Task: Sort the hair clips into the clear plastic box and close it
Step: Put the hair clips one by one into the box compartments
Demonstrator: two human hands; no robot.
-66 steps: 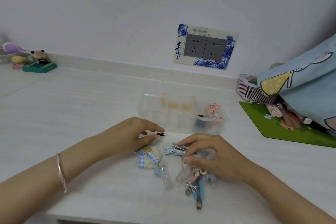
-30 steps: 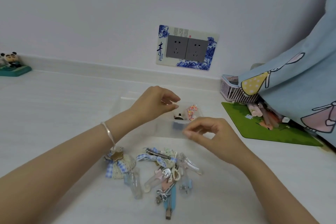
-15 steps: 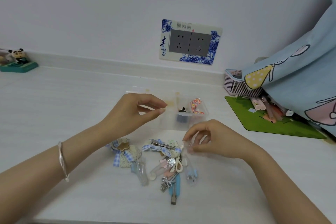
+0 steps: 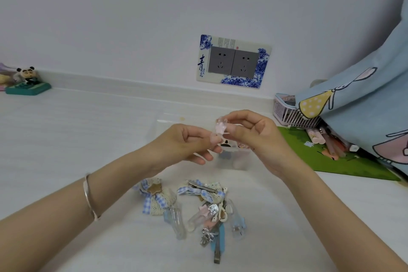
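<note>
Both hands are up over the table (image 4: 66,139), close together, and they share one small pink clip (image 4: 217,132). The left hand (image 4: 183,143) pinches its low end with thumb and fingers. The right hand (image 4: 258,137) pinches the top end, and its other fingers are curled in. The clip looks shiny and see-through.

The clear plastic box (image 4: 234,159) stands open on the table just behind and under the hands. A few small things lie in its right end.

Near the front lies a pile of hair clips (image 4: 212,212). One bow clip (image 4: 154,196) has blue check ribbon, bumpy lace and a brown star. Others are smooth, long and see-through. A thin silver bracelet (image 4: 89,196) is on the left wrist.
</note>
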